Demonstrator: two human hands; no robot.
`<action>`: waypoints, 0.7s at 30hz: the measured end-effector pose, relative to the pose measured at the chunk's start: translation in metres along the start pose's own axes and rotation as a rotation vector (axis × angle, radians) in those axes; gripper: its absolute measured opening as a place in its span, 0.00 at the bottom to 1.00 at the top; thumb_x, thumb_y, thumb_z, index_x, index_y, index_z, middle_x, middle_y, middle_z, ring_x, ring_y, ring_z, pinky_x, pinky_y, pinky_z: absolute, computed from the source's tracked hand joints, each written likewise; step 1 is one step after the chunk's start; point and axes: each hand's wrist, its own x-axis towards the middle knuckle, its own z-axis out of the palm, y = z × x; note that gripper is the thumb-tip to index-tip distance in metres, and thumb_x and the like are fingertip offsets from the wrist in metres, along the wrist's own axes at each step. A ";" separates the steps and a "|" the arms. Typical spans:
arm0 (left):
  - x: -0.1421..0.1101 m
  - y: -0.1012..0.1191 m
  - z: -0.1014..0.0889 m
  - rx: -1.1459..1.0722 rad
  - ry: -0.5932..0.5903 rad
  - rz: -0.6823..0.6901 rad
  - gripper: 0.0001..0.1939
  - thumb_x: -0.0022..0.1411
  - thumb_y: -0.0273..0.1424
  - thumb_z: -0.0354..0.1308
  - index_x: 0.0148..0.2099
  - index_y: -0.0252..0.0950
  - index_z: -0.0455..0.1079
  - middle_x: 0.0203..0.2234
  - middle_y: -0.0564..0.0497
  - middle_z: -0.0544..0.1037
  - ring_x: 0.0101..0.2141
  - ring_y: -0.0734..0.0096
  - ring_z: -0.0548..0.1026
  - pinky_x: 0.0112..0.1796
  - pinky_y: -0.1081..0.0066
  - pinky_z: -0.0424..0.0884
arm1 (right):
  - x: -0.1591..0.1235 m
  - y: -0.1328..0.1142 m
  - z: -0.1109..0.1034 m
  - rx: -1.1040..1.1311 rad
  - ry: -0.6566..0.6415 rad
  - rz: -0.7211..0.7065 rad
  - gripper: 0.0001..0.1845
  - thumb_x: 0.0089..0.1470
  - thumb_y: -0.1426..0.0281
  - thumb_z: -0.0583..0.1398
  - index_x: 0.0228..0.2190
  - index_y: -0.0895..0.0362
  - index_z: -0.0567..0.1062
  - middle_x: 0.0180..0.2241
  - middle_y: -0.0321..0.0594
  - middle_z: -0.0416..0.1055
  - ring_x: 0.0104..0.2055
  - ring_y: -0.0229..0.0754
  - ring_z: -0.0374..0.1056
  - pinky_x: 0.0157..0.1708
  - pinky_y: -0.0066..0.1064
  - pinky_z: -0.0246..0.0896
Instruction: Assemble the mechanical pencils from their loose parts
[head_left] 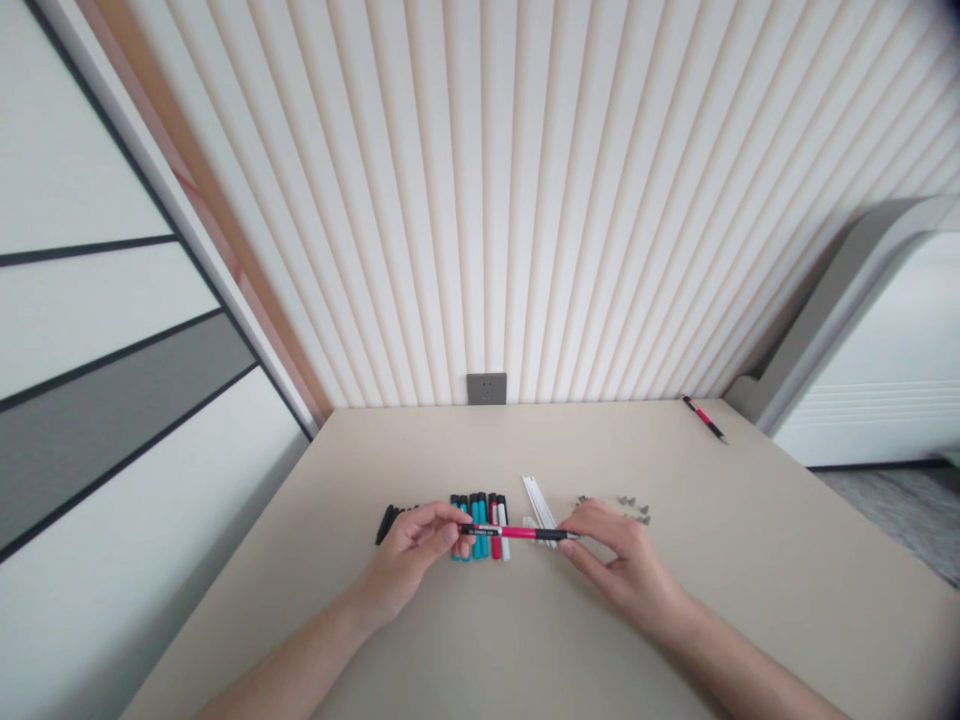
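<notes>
"What's on the left?"
"Black pieces (386, 522) on the table (510, 640), partly behind the left hand (409, 550), which pinches the pen (517, 533) by its black end."
"And in the middle?"
"The pen, level, held above the table in front of the barrels (481, 512) and white sticks (537, 498)."
"Further right?"
"The right hand (619, 555), finger and thumb closed on the pen's tip. Grey tips (643, 519) lie behind; a second pen (704, 418) rests near the table's far edge."

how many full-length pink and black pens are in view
2: the held pen, between the left hand and right hand, and another pen near the far right corner of the table. The hands could hide more.
</notes>
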 end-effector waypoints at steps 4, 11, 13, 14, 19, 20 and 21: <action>0.001 -0.004 -0.004 -0.045 0.009 0.003 0.16 0.59 0.40 0.65 0.43 0.34 0.75 0.31 0.49 0.77 0.31 0.71 0.74 0.37 0.72 0.68 | 0.000 -0.001 -0.002 -0.022 0.031 0.037 0.07 0.62 0.69 0.57 0.37 0.55 0.76 0.31 0.41 0.73 0.35 0.42 0.67 0.36 0.33 0.62; 0.000 0.005 0.002 0.018 -0.047 -0.060 0.19 0.56 0.40 0.67 0.46 0.34 0.74 0.36 0.46 0.77 0.37 0.65 0.73 0.40 0.67 0.71 | 0.003 0.002 -0.007 -0.014 -0.013 -0.026 0.10 0.63 0.66 0.56 0.38 0.55 0.77 0.31 0.42 0.75 0.35 0.43 0.68 0.36 0.35 0.63; 0.000 0.006 0.002 0.047 -0.032 -0.064 0.20 0.55 0.40 0.68 0.46 0.34 0.75 0.37 0.46 0.77 0.39 0.64 0.73 0.41 0.66 0.72 | 0.004 0.002 -0.007 -0.016 -0.023 -0.037 0.10 0.63 0.66 0.56 0.38 0.54 0.77 0.31 0.42 0.75 0.34 0.43 0.67 0.36 0.35 0.63; 0.000 0.007 0.002 0.059 -0.022 -0.062 0.20 0.55 0.40 0.68 0.46 0.34 0.75 0.36 0.46 0.77 0.39 0.64 0.74 0.41 0.66 0.72 | 0.004 0.002 -0.007 -0.017 -0.028 -0.040 0.10 0.63 0.66 0.56 0.38 0.54 0.77 0.30 0.42 0.75 0.34 0.43 0.67 0.36 0.35 0.63; 0.002 0.004 -0.001 0.063 -0.022 -0.052 0.19 0.55 0.40 0.68 0.46 0.36 0.75 0.36 0.47 0.78 0.39 0.65 0.74 0.42 0.67 0.70 | 0.004 0.002 -0.006 -0.009 -0.052 -0.045 0.09 0.63 0.67 0.57 0.38 0.55 0.78 0.30 0.42 0.75 0.34 0.43 0.67 0.37 0.35 0.64; 0.002 0.004 -0.002 0.053 -0.027 -0.048 0.20 0.55 0.40 0.68 0.47 0.36 0.75 0.37 0.47 0.78 0.40 0.66 0.73 0.43 0.68 0.70 | 0.004 0.002 -0.006 -0.010 -0.052 -0.046 0.10 0.63 0.67 0.57 0.38 0.55 0.78 0.30 0.42 0.75 0.34 0.43 0.67 0.37 0.35 0.64; 0.002 0.004 -0.002 0.042 -0.031 -0.041 0.20 0.55 0.40 0.68 0.48 0.36 0.74 0.37 0.48 0.78 0.40 0.66 0.73 0.43 0.68 0.70 | 0.005 0.001 -0.007 -0.012 -0.050 -0.047 0.10 0.63 0.67 0.57 0.38 0.55 0.78 0.31 0.42 0.76 0.34 0.43 0.67 0.37 0.35 0.64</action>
